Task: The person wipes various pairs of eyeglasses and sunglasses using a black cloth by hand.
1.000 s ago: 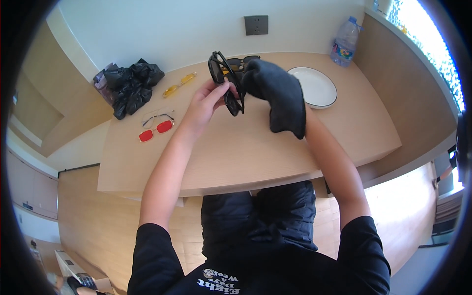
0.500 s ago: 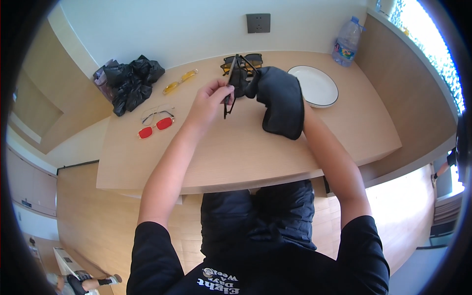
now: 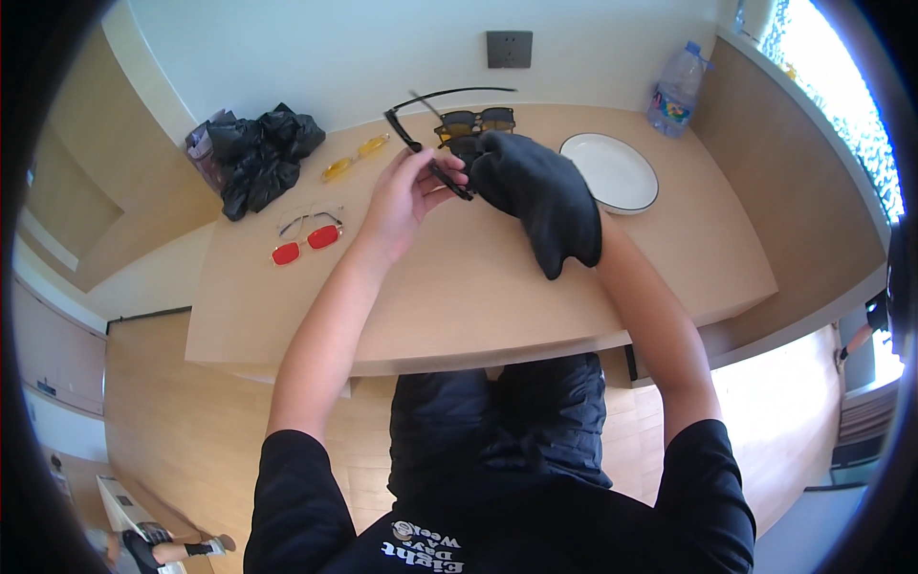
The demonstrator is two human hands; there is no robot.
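My left hand [image 3: 402,201] pinches a pair of black-framed glasses [image 3: 403,133] over the middle of the desk, tilted, with the arms unfolded toward the back. A black mitt-like cover [image 3: 540,187] hides my right hand down to the wrist. Its tip meets the glasses beside my left fingers, so part of the glasses and all of my right fingers are out of sight. Just behind lie dark-lensed glasses [image 3: 497,119] and yellow-lensed ones [image 3: 461,129], partly covered.
On the desk [image 3: 459,306] at left lie red-lensed glasses [image 3: 306,245], clear glasses [image 3: 311,218] and yellow-lensed glasses [image 3: 354,158], near a crumpled black plastic bag [image 3: 263,153]. A white plate [image 3: 612,172] and a water bottle [image 3: 675,91] stand at right. Another person's leg [image 3: 186,552] shows lower left.
The glasses have turned in my left hand, so an arm now points right along the back. The covered right hand has shifted slightly left, and the cover's loose edge hangs differently.
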